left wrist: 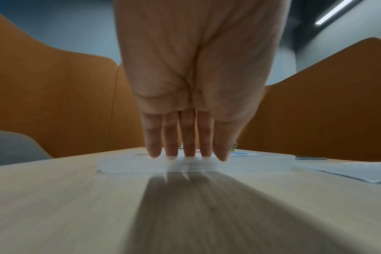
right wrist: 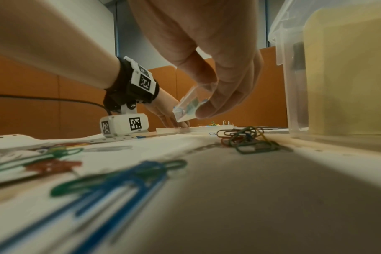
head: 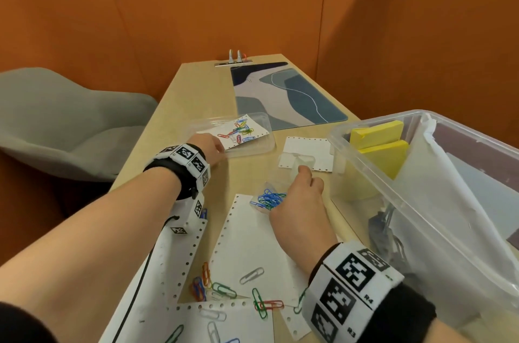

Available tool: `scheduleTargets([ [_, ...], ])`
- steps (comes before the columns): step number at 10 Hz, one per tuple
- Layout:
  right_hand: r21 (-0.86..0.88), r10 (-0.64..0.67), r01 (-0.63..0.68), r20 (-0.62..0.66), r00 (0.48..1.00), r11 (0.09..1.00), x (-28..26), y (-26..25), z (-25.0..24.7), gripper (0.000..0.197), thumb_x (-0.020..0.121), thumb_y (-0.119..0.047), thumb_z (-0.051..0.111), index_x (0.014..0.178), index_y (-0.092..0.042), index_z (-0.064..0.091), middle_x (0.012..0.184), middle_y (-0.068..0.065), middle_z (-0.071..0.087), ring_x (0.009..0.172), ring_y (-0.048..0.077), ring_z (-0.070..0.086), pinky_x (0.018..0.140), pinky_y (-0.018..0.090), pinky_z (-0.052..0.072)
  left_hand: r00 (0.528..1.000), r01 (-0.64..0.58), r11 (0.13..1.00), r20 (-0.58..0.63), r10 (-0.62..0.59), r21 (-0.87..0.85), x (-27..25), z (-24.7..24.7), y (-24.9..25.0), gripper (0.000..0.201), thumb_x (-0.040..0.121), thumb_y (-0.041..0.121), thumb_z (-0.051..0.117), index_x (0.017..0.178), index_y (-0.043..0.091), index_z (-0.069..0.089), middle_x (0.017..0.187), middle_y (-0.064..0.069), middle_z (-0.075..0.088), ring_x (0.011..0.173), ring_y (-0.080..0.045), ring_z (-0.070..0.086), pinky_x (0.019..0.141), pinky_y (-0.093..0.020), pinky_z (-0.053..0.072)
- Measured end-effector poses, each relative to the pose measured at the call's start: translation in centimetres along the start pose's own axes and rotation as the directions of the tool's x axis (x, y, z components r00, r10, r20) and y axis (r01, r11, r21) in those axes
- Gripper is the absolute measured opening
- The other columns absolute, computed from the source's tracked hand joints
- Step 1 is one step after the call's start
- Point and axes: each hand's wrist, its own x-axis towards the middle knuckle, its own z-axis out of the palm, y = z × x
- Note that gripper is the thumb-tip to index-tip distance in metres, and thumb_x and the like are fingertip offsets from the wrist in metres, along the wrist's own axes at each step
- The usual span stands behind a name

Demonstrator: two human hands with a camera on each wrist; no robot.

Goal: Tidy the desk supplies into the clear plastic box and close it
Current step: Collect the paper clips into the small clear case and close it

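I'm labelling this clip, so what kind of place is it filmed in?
Probably an office booth or study pod: orange padded partition walls enclose a narrow wooden desk with a desk mat, a grey chair beside it, and paper clips scattered around.

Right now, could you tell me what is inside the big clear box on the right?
The big clear box holds yellow sticky-note pads, white paper and something dark at the bottom. What lies under the paper is hidden.
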Motion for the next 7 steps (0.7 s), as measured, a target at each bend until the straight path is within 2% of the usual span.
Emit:
scheduleTargets([
  [2,-0.007,0.004,-0.004,0.010,1.000,1.000,-0.1,-0.1,-0.1,0.052,0.083,-0.003,0.047,0.131,-0.003,0.026,0.130,0.018,0.030,0.097,0.022,0.038,0.077,0.027,0.032,0.998,-0.017,1.000,0.063,0.018,-0.011,-2.8,-1.1,-0.4,0.022,0.087,0.023,0.059,0.103,0.014,0.073,0.109,-0.003,0.069,0.102,-0.020,0.059,0.081,-0.023,0.042],
  [3,-0.017,0.020,-0.020,0.017,1.000,1.000,-0.2,-0.2,-0.2,0.053,0.083,-0.003,0.048,0.131,-0.003,0.027,0.130,0.019,0.030,0.108,0.028,0.043,0.078,0.027,0.032,0.987,-0.007,0.999,0.163,0.014,-0.043,-4.8,-1.8,-1.1,0.019,0.083,0.026,0.065,0.095,0.014,0.074,0.091,-0.001,0.070,0.085,-0.015,0.060,0.076,-0.025,0.048],
  [4,-0.019,0.032,-0.032,0.009,0.999,0.999,-0.3,-0.3,-0.3,0.052,0.082,-0.002,0.048,0.130,-0.003,0.028,0.130,0.019,0.031,0.110,0.030,0.044,0.078,0.028,0.032,0.968,0.120,0.978,0.238,-0.077,-0.171,-5.9,-2.3,-2.0,0.020,0.082,0.024,0.068,0.094,0.008,0.071,0.087,-0.006,0.071,0.077,-0.016,0.066,0.072,-0.028,0.056],
  [5,-0.042,0.034,-0.034,0.014,0.999,0.999,-0.3,-0.4,-0.4,0.052,0.083,-0.002,0.048,0.132,-0.003,0.027,0.131,0.018,0.031,0.102,0.025,0.041,0.078,0.026,0.032,0.968,0.240,0.959,0.113,-0.224,-0.149,-5.5,-2.5,-3.2,0.043,0.080,0.036,0.070,0.106,0.003,0.064,0.101,-0.013,0.067,0.088,-0.026,0.063,0.079,-0.034,0.055],
  [6,-0.108,0.037,-0.032,0.041,0.998,0.994,-0.1,-0.4,-0.4,0.060,0.084,0.001,0.048,0.137,-0.003,0.019,0.133,0.016,0.030,0.102,0.024,0.041,0.077,0.019,0.031,0.924,0.353,0.932,0.187,-0.334,-0.077,-5.5,-2.3,-3.4,0.055,0.074,0.051,0.070,0.098,0.004,0.055,0.095,-0.009,0.058,0.086,-0.025,0.053,0.074,-0.030,0.043],
  [7,-0.092,0.061,-0.058,0.038,0.997,0.994,0.0,-0.3,-0.4,0.062,0.085,0.003,0.049,0.137,-0.005,0.018,0.132,0.015,0.030,0.114,0.026,0.044,0.074,0.019,0.033,0.914,0.367,0.924,0.227,-0.337,-0.107,-5.0,-1.5,-3.2,0.059,0.067,0.053,0.075,0.097,0.006,0.056,0.092,-0.006,0.059,0.085,-0.024,0.054,0.072,-0.029,0.040],
])
